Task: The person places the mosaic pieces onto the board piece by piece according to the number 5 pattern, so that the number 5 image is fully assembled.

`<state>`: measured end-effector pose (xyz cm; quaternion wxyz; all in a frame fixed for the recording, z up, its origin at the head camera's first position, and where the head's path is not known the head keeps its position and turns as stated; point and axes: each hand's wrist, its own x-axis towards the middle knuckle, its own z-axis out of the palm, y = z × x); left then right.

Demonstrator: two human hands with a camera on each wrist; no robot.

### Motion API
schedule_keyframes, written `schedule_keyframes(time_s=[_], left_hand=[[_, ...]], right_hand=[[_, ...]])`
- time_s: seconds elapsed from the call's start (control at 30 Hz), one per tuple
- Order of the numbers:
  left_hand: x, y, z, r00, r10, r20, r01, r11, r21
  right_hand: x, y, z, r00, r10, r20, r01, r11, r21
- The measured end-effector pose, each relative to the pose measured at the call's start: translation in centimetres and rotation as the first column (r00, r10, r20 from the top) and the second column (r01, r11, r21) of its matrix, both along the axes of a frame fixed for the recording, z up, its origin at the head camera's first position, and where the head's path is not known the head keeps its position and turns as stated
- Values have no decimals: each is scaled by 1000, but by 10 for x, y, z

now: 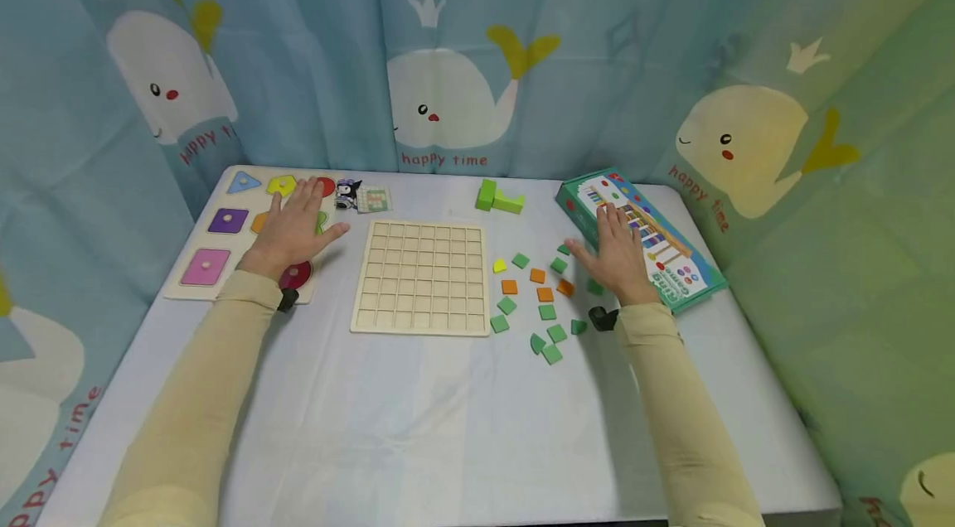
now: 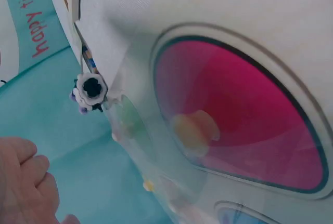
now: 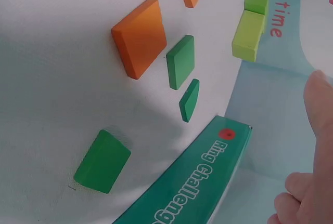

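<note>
My left hand [image 1: 293,229] hovers, fingers spread, over the shape puzzle board [image 1: 224,240] on the left. In the left wrist view that hand [image 2: 23,187] shows at the lower left, and a dark pink knobbed piece [image 2: 250,115] fills the middle. Over the near-left side of a green Ring Challenge box [image 1: 675,291], my right hand [image 1: 618,258] is spread with thumb out, holding nothing visible. Loose green tiles [image 1: 547,312] and orange tiles [image 1: 545,294] lie just left of it, with one yellow piece [image 1: 500,266]. A wooden grid board [image 1: 420,278] lies between the hands, its cells unfilled.
Two light green blocks [image 1: 487,194] stand at the back of the white table [image 1: 418,427]. A small dark-and-white figure [image 1: 346,193] and a patterned card [image 1: 375,199] sit beside the puzzle board. A whale-print curtain [image 1: 313,55] hangs behind and along both sides.
</note>
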<state>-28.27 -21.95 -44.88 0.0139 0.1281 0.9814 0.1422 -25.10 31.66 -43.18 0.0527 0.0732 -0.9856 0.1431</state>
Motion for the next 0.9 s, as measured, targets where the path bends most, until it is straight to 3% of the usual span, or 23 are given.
schedule_keyframes(time_s=[0.1, 0.2, 0.3, 0.43, 0.67, 0.9], left_hand=[[3, 3, 0, 1000, -17, 5, 17, 999, 49], [14, 9, -1, 999, -47, 24, 43, 989, 142], [31, 17, -6, 995, -68, 73, 51, 974, 220], [59, 24, -13, 985, -89, 147, 51, 968, 247], [101, 32, -29, 964, -156, 218, 116, 976, 184], [116, 43, -36, 969, -195, 152, 181, 978, 103]], right_hand=[[1, 1, 0, 1000, 8, -6, -8, 999, -39], [1, 1, -2, 999, 22, -38, -26, 996, -90], [1, 0, -5, 995, 33, -92, -43, 993, -112], [-1, -2, -12, 993, 45, -108, -55, 994, -92], [-16, -10, -28, 999, 44, 6, -44, 997, -63], [-25, -14, -39, 995, -28, 91, 32, 999, -37]])
